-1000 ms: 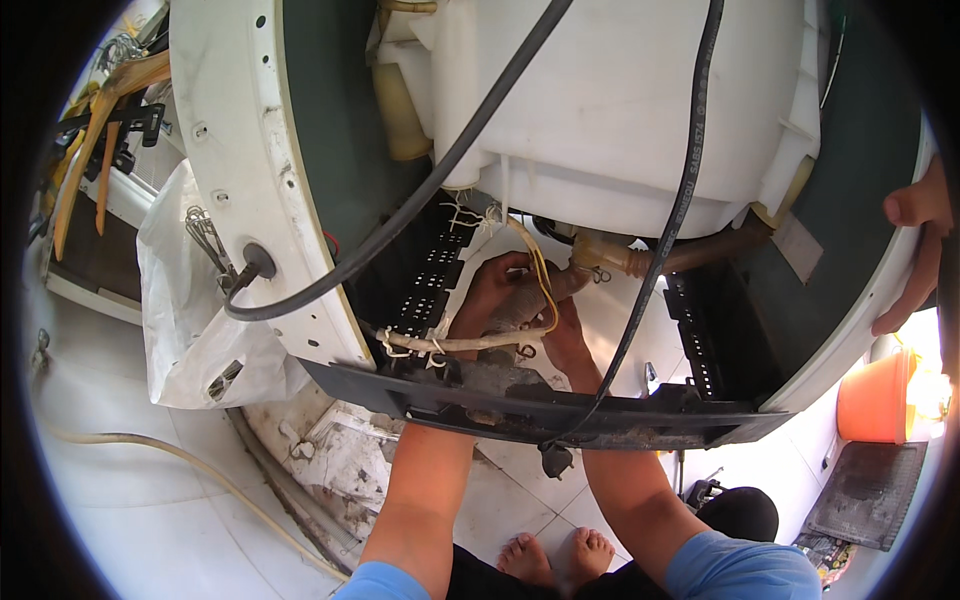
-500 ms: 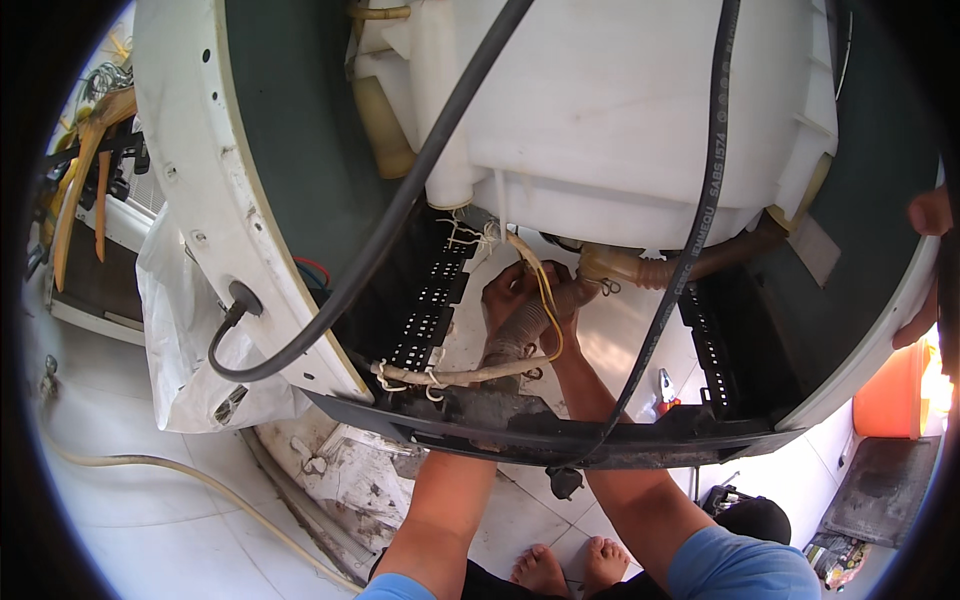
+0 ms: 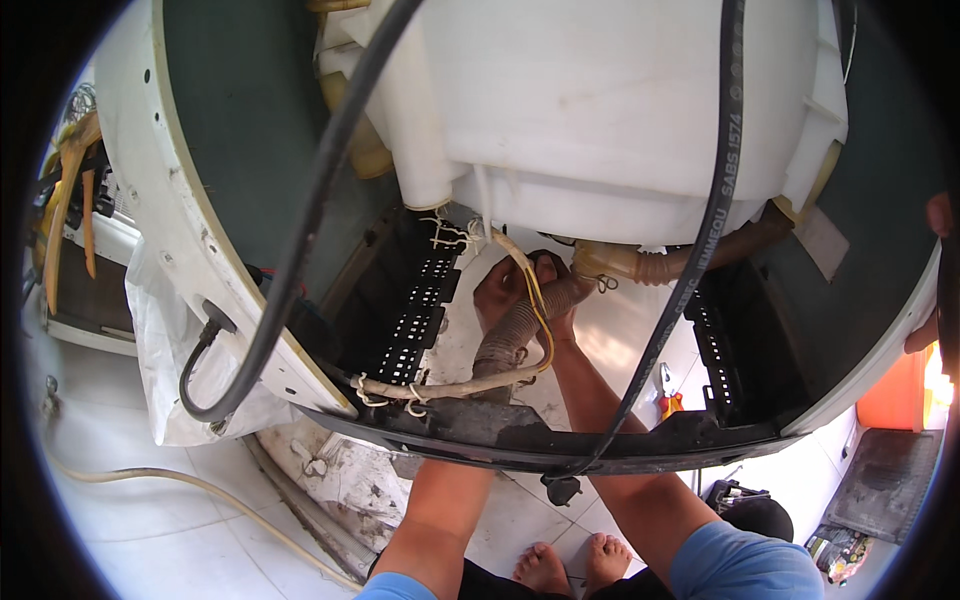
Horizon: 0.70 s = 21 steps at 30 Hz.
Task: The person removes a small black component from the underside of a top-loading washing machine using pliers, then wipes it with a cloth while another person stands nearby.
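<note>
A grey corrugated drain hose (image 3: 512, 330) rises from the black base frame (image 3: 470, 425) of a washing machine toward a yellowish rubber fitting (image 3: 605, 262) under the white tub (image 3: 600, 110). My left hand (image 3: 497, 290) has its fingers curled against the hose's upper end. My right hand (image 3: 563, 322) comes up behind the hose and is closed around it, partly hidden by it. A wire spring clamp (image 3: 606, 284) sits on the fitting beside my hands. Across the hose passes a sleeved wire bundle (image 3: 460, 385) with yellow wires.
A thick black cable (image 3: 300, 240) and another black cable (image 3: 700, 265) hang across the opening. Another person's hand (image 3: 938, 215) is at the right side panel. Red-yellow pliers (image 3: 670, 402) lie on the tiles. An orange bucket (image 3: 893, 390) stands at right, a plastic bag (image 3: 165, 340) at left.
The machine's left panel and the thick black cable have shifted left in view. Both my hands stay at the hose's upper end, with only slight movement.
</note>
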{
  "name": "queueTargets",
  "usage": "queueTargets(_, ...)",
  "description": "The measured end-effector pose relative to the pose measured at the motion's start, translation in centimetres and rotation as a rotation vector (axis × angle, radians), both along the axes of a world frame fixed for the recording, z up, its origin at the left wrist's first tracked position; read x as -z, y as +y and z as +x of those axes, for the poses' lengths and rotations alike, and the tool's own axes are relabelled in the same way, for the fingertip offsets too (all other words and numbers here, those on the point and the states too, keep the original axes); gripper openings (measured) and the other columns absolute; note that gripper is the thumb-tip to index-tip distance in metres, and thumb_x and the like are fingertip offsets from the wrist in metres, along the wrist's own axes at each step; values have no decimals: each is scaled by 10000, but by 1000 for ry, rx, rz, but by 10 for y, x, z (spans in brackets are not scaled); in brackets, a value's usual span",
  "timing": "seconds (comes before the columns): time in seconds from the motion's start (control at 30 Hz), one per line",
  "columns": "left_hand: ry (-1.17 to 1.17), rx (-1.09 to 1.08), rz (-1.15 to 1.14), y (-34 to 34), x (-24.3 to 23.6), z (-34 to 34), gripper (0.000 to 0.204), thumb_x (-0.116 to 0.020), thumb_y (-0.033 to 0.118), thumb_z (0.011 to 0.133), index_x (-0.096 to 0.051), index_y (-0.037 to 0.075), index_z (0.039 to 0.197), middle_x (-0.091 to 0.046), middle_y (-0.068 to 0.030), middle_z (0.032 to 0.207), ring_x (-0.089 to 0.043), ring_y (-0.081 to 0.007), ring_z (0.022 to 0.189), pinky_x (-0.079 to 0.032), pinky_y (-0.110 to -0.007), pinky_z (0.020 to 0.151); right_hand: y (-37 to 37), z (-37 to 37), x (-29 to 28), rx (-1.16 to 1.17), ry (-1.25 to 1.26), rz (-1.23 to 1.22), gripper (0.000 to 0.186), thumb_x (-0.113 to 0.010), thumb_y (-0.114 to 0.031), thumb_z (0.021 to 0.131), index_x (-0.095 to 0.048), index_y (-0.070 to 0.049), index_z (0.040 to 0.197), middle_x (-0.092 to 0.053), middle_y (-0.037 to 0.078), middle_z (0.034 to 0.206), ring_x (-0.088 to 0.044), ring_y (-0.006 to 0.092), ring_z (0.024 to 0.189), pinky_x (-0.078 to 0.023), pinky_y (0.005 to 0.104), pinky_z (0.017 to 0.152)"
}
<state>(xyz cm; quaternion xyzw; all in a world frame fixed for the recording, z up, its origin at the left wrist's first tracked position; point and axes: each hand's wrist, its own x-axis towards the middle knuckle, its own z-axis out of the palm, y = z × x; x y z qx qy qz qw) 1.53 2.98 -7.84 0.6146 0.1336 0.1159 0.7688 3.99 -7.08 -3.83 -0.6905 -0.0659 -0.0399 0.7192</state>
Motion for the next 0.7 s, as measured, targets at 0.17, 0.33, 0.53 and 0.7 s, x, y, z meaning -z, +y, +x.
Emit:
queueTargets(0.17,6,17,6,10,-4,-1,302,-717,231,946,-716,2,1142,-743,-83,934,-671,-98,843,-527,-265,740,0,-2,3,45,-195,-34,214,-680,-231,914,-675,-18,940,-669,84,807,-626,209,747,-491,370,680)
queueTargets(0.33,8,20,11,18,1,2,289,-715,230,948,-723,4,1129,-745,-73,911,-668,-90,823,-524,-256,723,5,-9,-6,-56,-310,57,277,-748,-196,855,-659,-14,1043,-685,100,931,-658,224,882,-520,380,787)
queueTargets(0.53,86,76,75,16,-33,0,251,-712,203,951,-733,6,1104,-740,-42,888,-648,-74,762,-514,-244,676,-14,-6,-15,-205,-394,-53,396,-769,-216,860,-619,-24,1173,-672,105,1066,-658,217,994,-523,355,831)
queueTargets(0.7,-22,-104,6,4,-28,-1,245,-715,196,952,-733,-1,1098,-737,-29,892,-637,-67,776,-512,-239,693,-13,0,4,-335,-44,221,558,-634,-353,983,-431,-42,1400,-590,96,1202,-586,192,1093,-503,331,904)
